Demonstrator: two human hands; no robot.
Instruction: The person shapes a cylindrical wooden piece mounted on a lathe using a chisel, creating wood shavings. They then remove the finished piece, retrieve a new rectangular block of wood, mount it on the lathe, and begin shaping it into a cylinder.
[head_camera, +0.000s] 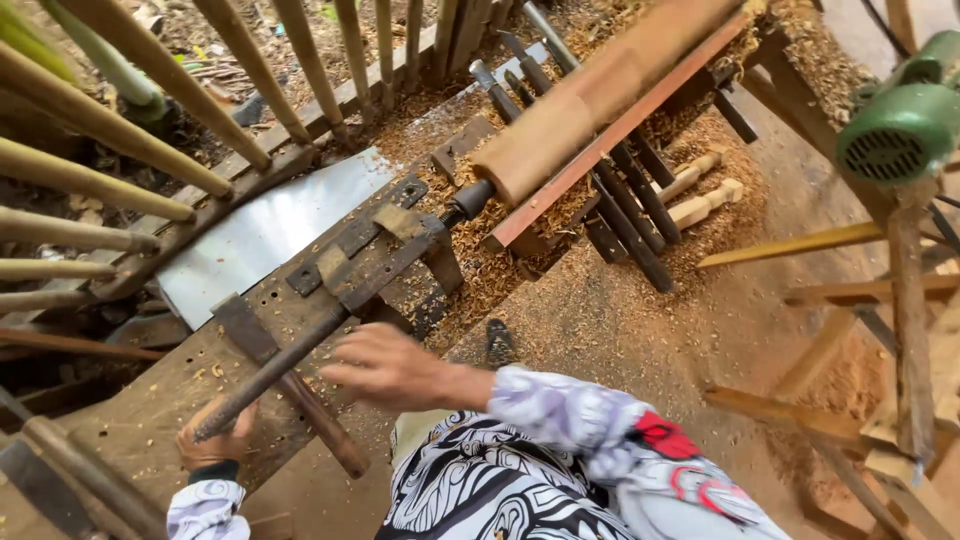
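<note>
Your left hand (215, 445) was closed around the end of the long iron lever (270, 375) on the lathe tailstock (375, 255), your right hand (385, 368) hovering spread above it. You seemed to be clamping the wooden cylinder (600, 90) (already mounted); next called for firm leverage. Chisels (625, 210) and shavings crowded the tabletop (140, 420).

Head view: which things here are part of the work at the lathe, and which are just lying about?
In use:
- left hand gripping the long metal bar
- right hand hovering above the tailstock bracket
- round wooden blank mounted on the lathe

Lying about:
- two turned spindles in the shavings
- chisels beyond the blank
- green motor
- leaning wooden poles
</note>
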